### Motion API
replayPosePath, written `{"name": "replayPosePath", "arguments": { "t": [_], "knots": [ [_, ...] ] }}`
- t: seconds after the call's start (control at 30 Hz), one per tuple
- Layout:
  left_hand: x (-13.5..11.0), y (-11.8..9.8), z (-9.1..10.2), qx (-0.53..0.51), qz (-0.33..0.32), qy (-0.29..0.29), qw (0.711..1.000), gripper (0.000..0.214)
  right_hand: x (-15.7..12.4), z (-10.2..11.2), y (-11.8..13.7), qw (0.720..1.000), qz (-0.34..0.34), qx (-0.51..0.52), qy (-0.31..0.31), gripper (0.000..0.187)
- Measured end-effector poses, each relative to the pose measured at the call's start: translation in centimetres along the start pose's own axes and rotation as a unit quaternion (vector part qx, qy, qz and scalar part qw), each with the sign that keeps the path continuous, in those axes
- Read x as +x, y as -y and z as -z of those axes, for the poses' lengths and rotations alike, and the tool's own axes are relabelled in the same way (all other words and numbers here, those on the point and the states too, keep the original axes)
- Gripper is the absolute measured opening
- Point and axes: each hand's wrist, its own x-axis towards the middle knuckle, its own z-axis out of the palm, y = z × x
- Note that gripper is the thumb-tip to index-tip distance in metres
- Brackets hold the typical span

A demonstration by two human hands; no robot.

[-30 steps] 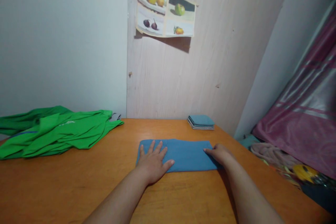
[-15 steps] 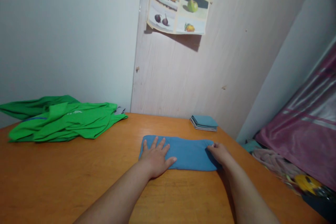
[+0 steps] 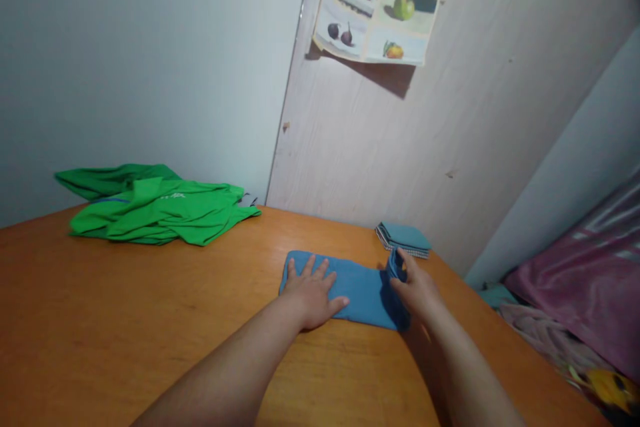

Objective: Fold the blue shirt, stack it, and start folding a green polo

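Note:
A blue cloth (image 3: 361, 287), folded into a long strip, lies on the orange wooden table (image 3: 125, 320). My left hand (image 3: 313, 288) lies flat on its left end with the fingers spread. My right hand (image 3: 415, 287) pinches the cloth's right end and has lifted it off the table, curling it toward the left.
A small stack of folded cloths (image 3: 404, 239), blue on top, sits at the table's far right by the wall. Crumpled green garments (image 3: 160, 210) lie at the far left. A fruit poster (image 3: 375, 10) hangs on the wall. Pink fabric (image 3: 585, 267) piles up right of the table.
My right hand has gripped the cloth's right end and raised it, folding it leftward. My left hand stays flat on the left end. The view has swung to the left.

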Motion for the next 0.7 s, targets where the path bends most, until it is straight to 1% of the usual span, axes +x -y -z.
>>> {"name": "replayPosePath", "arguments": {
  "t": [0.17, 0.27, 0.37, 0.53, 0.63, 0.7],
  "knots": [
    [0.1, -0.1, -0.2, -0.005, 0.002, 0.002, 1.0, 0.085, -0.8, -0.9, 4.5, 0.998, 0.065, -0.014, 0.02, 0.078],
    [0.1, -0.2, -0.1, -0.011, 0.005, 0.004, 1.0, 0.084, -1.1, -1.8, 6.1, 0.996, 0.072, -0.022, 0.041, 0.077],
    [0.0, -0.4, 0.1, -0.018, 0.009, 0.006, 1.0, 0.081, -1.3, -2.4, 6.7, 0.994, 0.063, -0.04, 0.074, 0.077],
    [-0.2, -0.5, 0.1, -0.035, 0.006, -0.001, 0.999, 0.081, -1.4, -2.9, 6.8, 0.989, 0.048, -0.073, 0.116, 0.079],
    [-0.1, -0.5, 0.1, -0.044, 0.006, -0.005, 0.999, 0.081, -1.6, -2.9, 7.2, 0.987, 0.057, -0.071, 0.132, 0.074],
    [-0.1, -0.5, 0.0, -0.048, 0.005, -0.008, 0.999, 0.082, -1.7, -2.8, 7.5, 0.988, 0.057, -0.054, 0.135, 0.067]
  ]
}}
